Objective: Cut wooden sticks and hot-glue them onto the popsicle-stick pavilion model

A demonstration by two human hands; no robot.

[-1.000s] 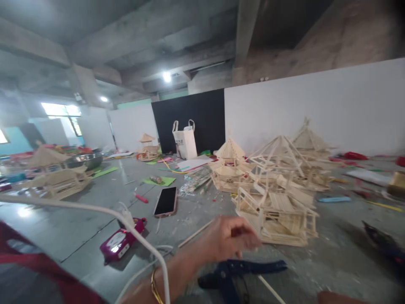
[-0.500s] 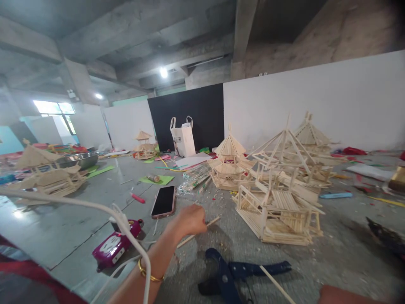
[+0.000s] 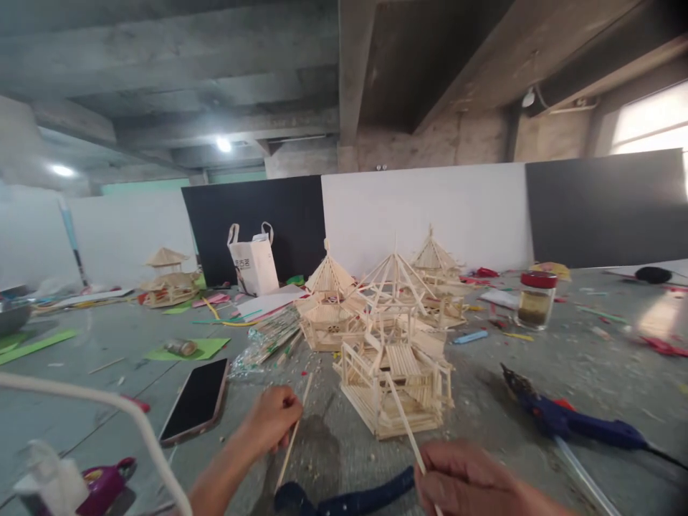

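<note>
My left hand (image 3: 271, 419) is closed in a pinch around a thin wooden stick (image 3: 290, 448), which slants over the table between the phone and a stick-built pavilion model. In my right hand (image 3: 462, 476), at the lower right, another thin wooden stick (image 3: 404, 416) is gripped, its far end overlapping the front of the pavilion model (image 3: 400, 380) in the view. That model has a railed base and an open roof frame of bare sticks. Dark blue cutting pliers (image 3: 370, 494) lie between my hands, partly cut off by the lower edge.
A blue glue gun (image 3: 585, 423) with a clear glue stick lies at right, near a red-lidded jar (image 3: 536, 301). A phone (image 3: 196, 401), a white cable (image 3: 134, 423) and a purple power strip (image 3: 104, 487) are at left. More pavilion models (image 3: 327, 308) and bundled sticks (image 3: 271, 333) stand behind.
The view has swung right, bringing the glue gun and jar into sight. My right hand has come further in with its stick raised before the model. My left hand still pinches its stick.
</note>
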